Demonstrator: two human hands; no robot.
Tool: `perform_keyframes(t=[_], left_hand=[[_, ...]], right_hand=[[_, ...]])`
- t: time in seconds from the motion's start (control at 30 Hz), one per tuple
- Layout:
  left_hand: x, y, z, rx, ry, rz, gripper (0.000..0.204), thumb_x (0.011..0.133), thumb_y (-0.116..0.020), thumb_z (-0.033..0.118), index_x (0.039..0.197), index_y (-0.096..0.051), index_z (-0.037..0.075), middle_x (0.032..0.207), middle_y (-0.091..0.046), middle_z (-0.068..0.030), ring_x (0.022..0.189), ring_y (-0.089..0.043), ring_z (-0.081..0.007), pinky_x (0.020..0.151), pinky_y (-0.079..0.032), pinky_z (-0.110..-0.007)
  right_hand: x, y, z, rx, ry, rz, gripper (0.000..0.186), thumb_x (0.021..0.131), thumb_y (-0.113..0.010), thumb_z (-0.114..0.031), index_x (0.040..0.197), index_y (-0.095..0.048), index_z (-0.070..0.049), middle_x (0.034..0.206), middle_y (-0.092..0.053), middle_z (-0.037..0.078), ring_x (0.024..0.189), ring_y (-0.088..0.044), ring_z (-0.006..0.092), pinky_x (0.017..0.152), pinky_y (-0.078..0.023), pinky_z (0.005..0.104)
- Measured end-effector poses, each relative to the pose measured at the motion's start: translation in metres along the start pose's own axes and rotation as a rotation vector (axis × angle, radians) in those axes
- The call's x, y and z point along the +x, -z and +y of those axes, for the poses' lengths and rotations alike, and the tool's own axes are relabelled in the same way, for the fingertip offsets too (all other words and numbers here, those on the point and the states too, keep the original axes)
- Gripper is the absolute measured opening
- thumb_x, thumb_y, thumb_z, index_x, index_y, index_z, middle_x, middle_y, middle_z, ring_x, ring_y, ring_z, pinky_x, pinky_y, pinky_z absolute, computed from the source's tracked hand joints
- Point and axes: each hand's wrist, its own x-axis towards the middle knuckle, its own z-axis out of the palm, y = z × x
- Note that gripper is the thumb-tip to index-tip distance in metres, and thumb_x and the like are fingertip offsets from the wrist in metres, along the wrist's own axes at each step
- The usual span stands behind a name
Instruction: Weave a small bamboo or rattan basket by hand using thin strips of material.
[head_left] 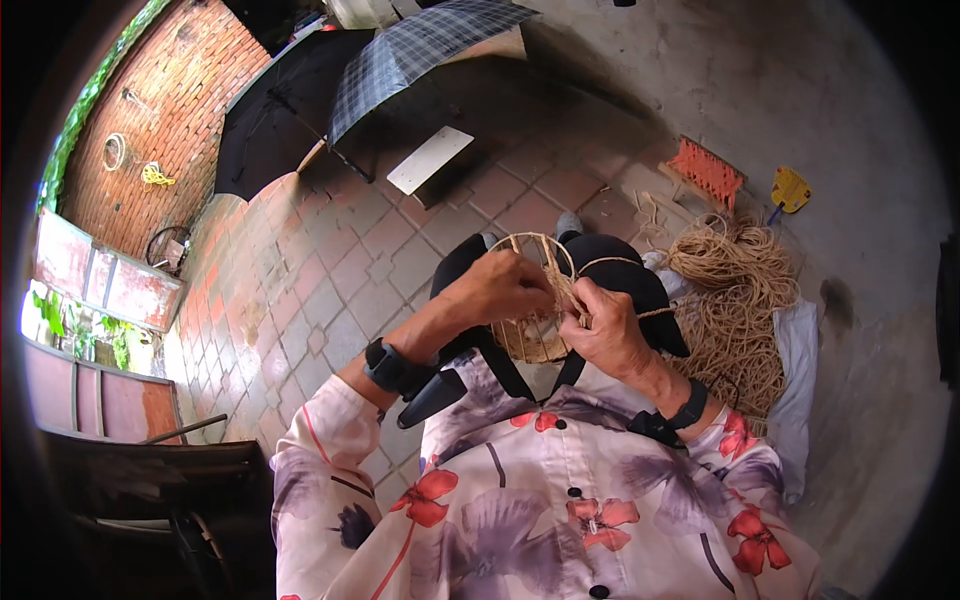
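Note:
A round wire-rimmed frame point(530, 244) with tan cord woven on it sits in my lap between my dark-clad knees. My left hand point(505, 285) is curled over the cord in the frame's middle, its fingertips partly hidden. Just right of it, my right hand point(605, 330) pinches tan cord point(560, 275) at the frame's right side, thumb and index together. A strand runs rightward over my right knee point(640, 290), near a large tangled heap of tan cord point(735, 260) lying on a white sack point(795, 380).
Two open umbrellas point(275, 110) stand ahead by a pale board point(430, 160). An orange plastic brush-like block point(705, 175) and a yellow dustpan point(790, 192) lie front right. A brick wall point(140, 190) with hanging coils is left, a dark chair-like object point(150, 470) lower left.

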Motion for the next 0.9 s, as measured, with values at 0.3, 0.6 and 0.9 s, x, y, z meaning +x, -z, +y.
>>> perform_keyframes(t=[0.3,0.6,0.9], left_hand=[[-0.004,-0.012,0.0,0.019,0.044,0.103,0.026,0.074,-0.073,0.03,0.09,-0.076,0.01,0.078,-0.072,-0.0092,0.07,-0.069,-0.024,0.069,-0.055,-0.034],[-0.003,-0.016,0.009,-0.016,0.108,0.128,0.019,0.073,-0.073,0.02,0.081,-0.073,0.004,0.07,-0.068,-0.0059,0.066,-0.064,-0.0128,0.064,-0.051,-0.029],[-0.001,-0.009,0.016,-0.015,0.156,0.06,0.02,0.073,-0.074,0.02,0.08,-0.072,0.002,0.07,-0.068,-0.0056,0.066,-0.064,-0.0128,0.063,-0.052,-0.029]], right_hand=[[-0.005,0.003,0.004,0.141,-0.129,-0.036,0.017,0.075,-0.065,0.003,0.081,-0.05,-0.001,0.065,-0.055,0.016,0.06,-0.06,0.035,0.054,-0.048,0.0346],[-0.022,0.023,0.01,0.174,-0.141,-0.018,0.014,0.09,-0.062,-0.009,0.096,-0.053,-0.001,0.071,-0.06,0.015,0.063,-0.064,0.0294,0.057,-0.05,0.0354],[-0.012,0.035,-0.016,0.489,-0.377,-0.142,0.006,0.092,-0.057,-0.004,0.092,-0.058,0.002,0.067,-0.061,0.004,0.06,-0.058,0.0055,0.055,-0.047,0.0238]])
